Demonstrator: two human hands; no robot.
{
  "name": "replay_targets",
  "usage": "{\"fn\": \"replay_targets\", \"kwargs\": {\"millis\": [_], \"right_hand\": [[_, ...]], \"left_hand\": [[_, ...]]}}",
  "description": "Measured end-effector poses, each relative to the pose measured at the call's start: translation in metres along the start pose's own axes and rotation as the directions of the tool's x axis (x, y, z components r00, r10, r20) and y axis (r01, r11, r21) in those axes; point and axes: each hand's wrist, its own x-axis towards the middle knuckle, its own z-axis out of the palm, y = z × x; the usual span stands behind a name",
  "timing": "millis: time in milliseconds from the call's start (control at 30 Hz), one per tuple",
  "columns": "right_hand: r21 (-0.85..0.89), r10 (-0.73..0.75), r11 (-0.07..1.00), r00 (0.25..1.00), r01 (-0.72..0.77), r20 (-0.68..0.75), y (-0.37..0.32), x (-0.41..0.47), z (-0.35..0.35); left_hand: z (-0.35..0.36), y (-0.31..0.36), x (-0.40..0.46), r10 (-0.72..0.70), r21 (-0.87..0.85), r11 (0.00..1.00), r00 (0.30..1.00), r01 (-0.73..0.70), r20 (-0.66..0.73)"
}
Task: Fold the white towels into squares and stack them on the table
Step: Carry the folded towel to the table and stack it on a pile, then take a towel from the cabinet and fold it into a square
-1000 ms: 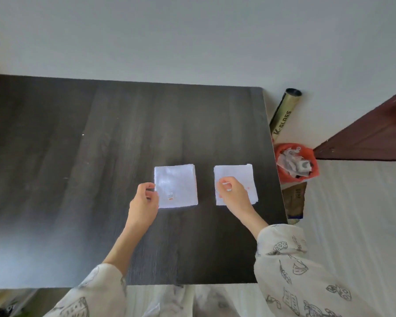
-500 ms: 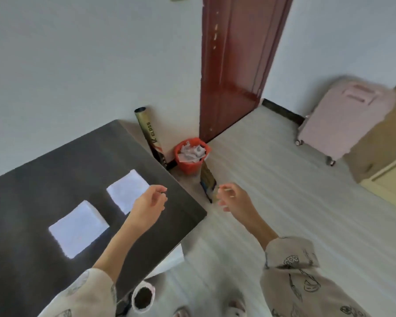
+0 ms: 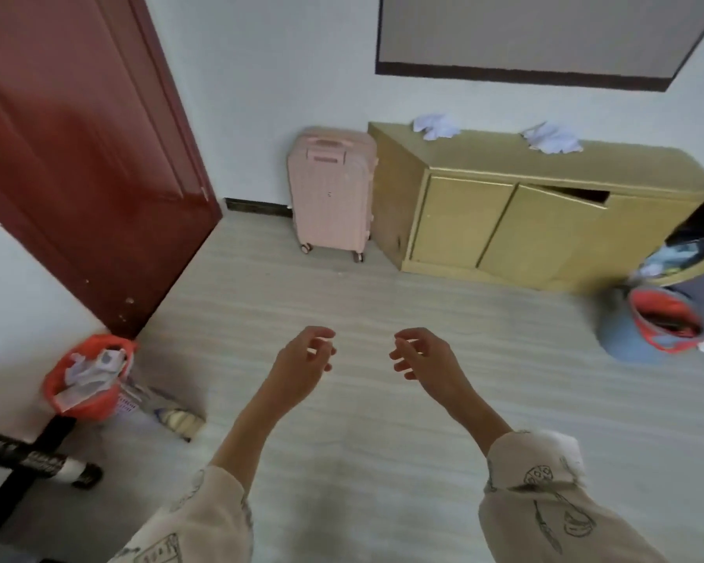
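Floor (image 3: 383,461): pale planks, filling most of the view; both hands hang over it.
Door (image 3: 78,156): dark red, far left.
Cabinet (image 3: 525,221): yellow, low, along the far wall, well apart from the hands; one door hangs askew.
Suitcase (image 3: 330,193): pink, upright, just beside the cabinet's left end.
Bin (image 3: 84,379): orange, on the floor at left, stuffed with paper.
Towels: two crumpled white heaps on the cabinet top, the left heap (image 3: 435,126) and the right heap (image 3: 553,140); probably unfolded towels, though blur leaves this unsure.
Table: not in view.
Left hand (image 3: 301,367): empty, fingers loosely curled, palm turned inward.
Right hand (image 3: 423,359): empty, fingers loosely curled, facing the left.
Bearing: the heaps lie ahead of and above both hands, off to the right; the right hand is the nearer, to the right heap most of all.
Step, as judged: fetching more towels; neither heap is yet in reach.
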Motion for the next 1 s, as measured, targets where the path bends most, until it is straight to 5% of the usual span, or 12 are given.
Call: {"fn": "replay_targets", "kwargs": {"millis": [300,633,1000], "right_hand": [[0.049,0.010,0.999,0.986,-0.002,-0.168,0.005,0.140,-0.174],[0.025,-0.020,0.999,0.958,0.029,-0.286,-0.035,0.359,-0.356],[0.043,0.046,0.999,0.944,-0.033,-0.327,-0.024,0.571,-0.530]], "left_hand": [[0.109,0.099,0.189,0.116,0.091,0.987,0.979,-0.133,0.166],[0.223,0.239,0.446,0.234,-0.017,0.972,0.948,-0.236,0.217],[0.355,0.321,0.667,0.169,0.029,0.982,0.933,-0.188,0.318]]}}
